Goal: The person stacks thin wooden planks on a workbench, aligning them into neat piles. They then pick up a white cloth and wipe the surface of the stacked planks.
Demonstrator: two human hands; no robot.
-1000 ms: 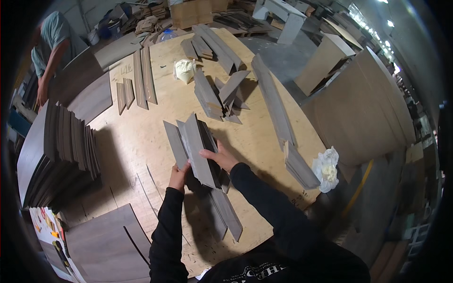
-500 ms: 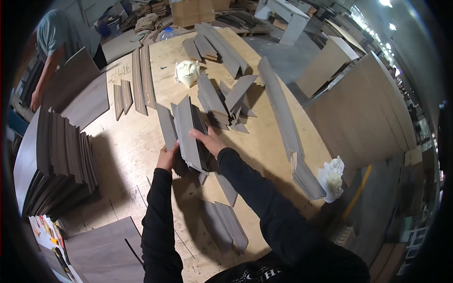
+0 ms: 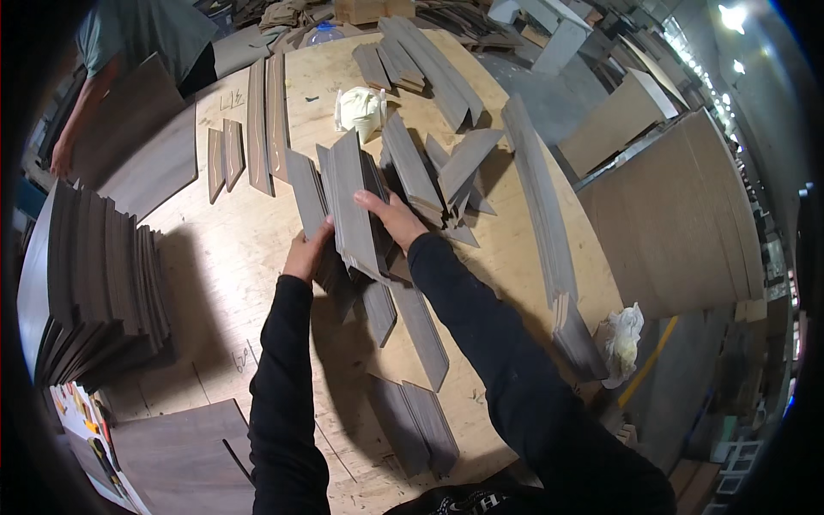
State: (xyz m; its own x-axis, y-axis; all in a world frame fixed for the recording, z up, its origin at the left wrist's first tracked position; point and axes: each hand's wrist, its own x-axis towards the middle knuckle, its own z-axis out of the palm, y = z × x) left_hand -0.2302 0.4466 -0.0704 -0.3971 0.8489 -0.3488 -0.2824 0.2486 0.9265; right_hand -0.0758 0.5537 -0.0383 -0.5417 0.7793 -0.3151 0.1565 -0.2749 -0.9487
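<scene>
- Head view: two bare hands, the left hand (image 3: 305, 256) and the right hand (image 3: 396, 220), held one bundle (image 3: 353, 206) of grey strips between them, over the middle of the surface (image 3: 206, 275).
- Left grip: partly curled against the bundle's left side, thumb pointing along it. Right grip: thumb across the bundle's top face, fingers down its right side.
- Four strips lay at the upper left with pale wavy lines on them: two short strips (image 3: 233, 154) and two long strips (image 3: 258, 129).
- Two white bags: the far bag (image 3: 361, 112) beyond the bundle, the near bag (image 3: 623, 339) at the surface's right edge.
- One crossed pile (image 3: 468, 167) of strips lay just beyond the right hand.
- One stack (image 3: 94, 283) of dark panels stood at the left; one flat panel (image 3: 180, 455) lay at the lower left.
- One co-worker (image 3: 159, 43) stood at the upper left, head cut off by the frame, one hand in sight.
- Most of the left fingers were hidden behind the bundle, as were some right fingertips.
- The strips in the bundle overlapped too closely to count; so did the stack's panels.
- The left sleeve (image 3: 287, 395) hid the flat panel's right edge.
- Tools (image 3: 101, 442) at the lower left were too small to tell apart.
</scene>
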